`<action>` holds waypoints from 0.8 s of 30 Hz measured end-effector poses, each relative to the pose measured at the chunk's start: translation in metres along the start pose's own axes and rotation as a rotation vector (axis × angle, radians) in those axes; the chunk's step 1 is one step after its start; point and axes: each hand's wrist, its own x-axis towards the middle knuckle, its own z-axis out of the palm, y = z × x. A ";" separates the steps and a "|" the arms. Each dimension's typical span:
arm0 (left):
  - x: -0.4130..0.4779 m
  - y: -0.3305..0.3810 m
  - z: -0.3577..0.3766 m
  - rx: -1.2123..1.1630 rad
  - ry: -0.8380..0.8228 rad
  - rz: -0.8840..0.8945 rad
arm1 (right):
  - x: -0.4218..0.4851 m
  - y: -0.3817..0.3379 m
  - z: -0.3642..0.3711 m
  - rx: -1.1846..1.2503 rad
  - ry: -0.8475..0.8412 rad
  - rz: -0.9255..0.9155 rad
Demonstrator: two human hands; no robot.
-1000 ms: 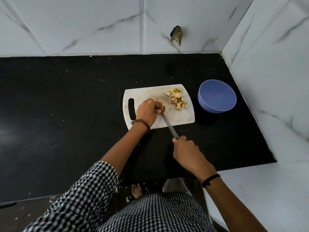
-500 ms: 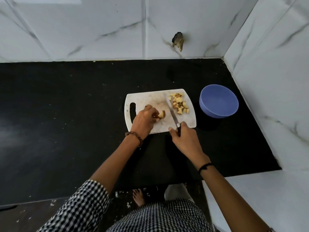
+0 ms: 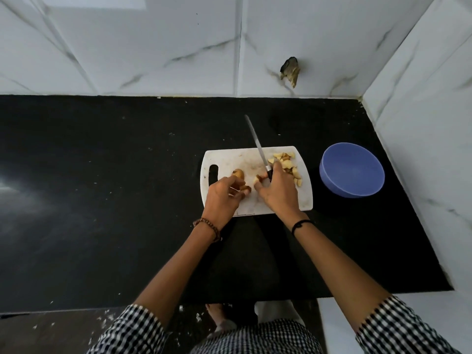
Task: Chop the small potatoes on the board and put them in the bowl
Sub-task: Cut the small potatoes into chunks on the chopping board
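Black stone counter (image 3: pixel 102 200) filled most of the view, speckled with pale crumbs, with a strip of dark floor (image 3: pixel 63 328) showing below its near edge. Nearest the camera were a checked garment (image 3: pixel 255 338) and a bare foot (image 3: pixel 217 315) on that floor. Two checked sleeves, one on the left (image 3: pixel 132 328) and one on the right (image 3: pixel 398 328), ended above the forearms, which reached forward over the counter. A bead bracelet (image 3: pixel 208 226) circled the left wrist and a thin black band (image 3: pixel 300 224) the right.

Both hands met over the near half of a white cutting board (image 3: pixel 237 159), whose handle slot lay at its left end. The left hand (image 3: pixel 222 195) had its fingers curled onto a small potato (image 3: pixel 238 174), pinning it to the board. Just beside it, the right hand (image 3: pixel 277 190) was clenched round the dark handle of a knife (image 3: pixel 255 139), the blade slanting up and away past the far edge of the board. A cut piece (image 3: pixel 256 179) sat at the fingertips of that hand; whether they touched it could not be told.

Chopped potato pieces (image 3: pixel 286 163) lay heaped in the far right corner of the board. A blue bowl (image 3: pixel 352 169) stood on the counter to the right of the board, apart from it, with nothing visible inside.

Beyond, white marbled wall tiles (image 3: pixel 153 47) rose at the back and along the right side, with a ragged broken hole (image 3: pixel 290 71) in the back wall.
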 end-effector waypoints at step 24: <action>0.015 0.014 0.015 -0.245 -0.083 -0.129 | -0.053 0.029 -0.004 0.387 -0.067 0.200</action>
